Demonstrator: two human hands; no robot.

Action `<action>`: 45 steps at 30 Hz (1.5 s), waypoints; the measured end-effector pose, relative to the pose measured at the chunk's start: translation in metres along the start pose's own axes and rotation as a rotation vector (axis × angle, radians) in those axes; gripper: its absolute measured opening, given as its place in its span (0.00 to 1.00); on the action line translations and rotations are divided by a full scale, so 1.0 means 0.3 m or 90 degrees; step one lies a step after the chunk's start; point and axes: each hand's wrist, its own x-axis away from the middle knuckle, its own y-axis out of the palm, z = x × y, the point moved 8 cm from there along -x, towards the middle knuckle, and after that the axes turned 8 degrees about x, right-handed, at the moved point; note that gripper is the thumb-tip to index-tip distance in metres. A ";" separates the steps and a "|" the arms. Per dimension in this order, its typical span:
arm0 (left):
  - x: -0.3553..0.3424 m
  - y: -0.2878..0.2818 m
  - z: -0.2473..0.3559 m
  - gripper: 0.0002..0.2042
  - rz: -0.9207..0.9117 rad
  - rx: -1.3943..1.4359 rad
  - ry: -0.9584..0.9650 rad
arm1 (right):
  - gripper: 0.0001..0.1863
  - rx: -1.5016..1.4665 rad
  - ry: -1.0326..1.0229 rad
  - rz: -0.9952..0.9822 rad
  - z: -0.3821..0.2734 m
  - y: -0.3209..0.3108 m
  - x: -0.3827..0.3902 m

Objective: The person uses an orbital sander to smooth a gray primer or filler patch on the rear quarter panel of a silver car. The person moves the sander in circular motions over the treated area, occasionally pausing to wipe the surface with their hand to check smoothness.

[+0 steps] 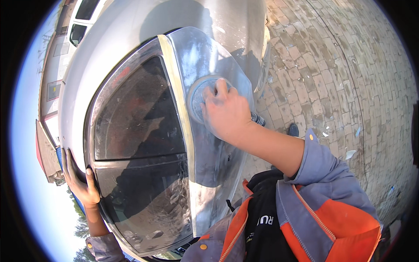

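Note:
My right hand (228, 109) is closed over the top of a round sander (197, 101) with a pale disc rim. The disc lies against the bluish-grey, dull-surfaced car door (205, 161) below the window. Near my wrist a short length of black ribbed hose (258, 118) shows; the tool's body is mostly under my palm. Over at the left, my left hand (83, 185) rests on the car's roof edge beside the window frame, fingers stretched out, holding nothing. A strip of yellowish masking tape (178, 94) runs between the door panel and the dusty dark window (135, 113).
Silver bodywork (126, 26) curves around the window and door. Brick paving (331, 78) with scattered litter lies to the right, and my dark shoe (293, 129) shows there. Another white vehicle (83, 17) stands at the upper left, near a low building (50, 135).

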 end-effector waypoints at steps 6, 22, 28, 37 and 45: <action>-0.001 -0.001 -0.003 0.40 0.002 0.001 -0.013 | 0.25 0.047 0.012 -0.042 -0.008 -0.024 -0.003; -0.005 -0.005 0.010 0.39 0.004 -0.009 0.005 | 0.19 0.122 0.027 -0.062 0.019 -0.062 -0.034; -0.005 -0.005 0.008 0.39 -0.004 -0.021 0.008 | 0.20 0.122 0.007 -0.105 0.004 -0.053 -0.016; 0.000 -0.001 0.001 0.40 -0.002 -0.011 0.002 | 0.26 0.097 0.028 -0.087 0.081 -0.023 -0.022; -0.003 -0.004 0.011 0.38 0.001 -0.021 0.025 | 0.17 0.072 0.027 0.062 0.078 -0.047 -0.027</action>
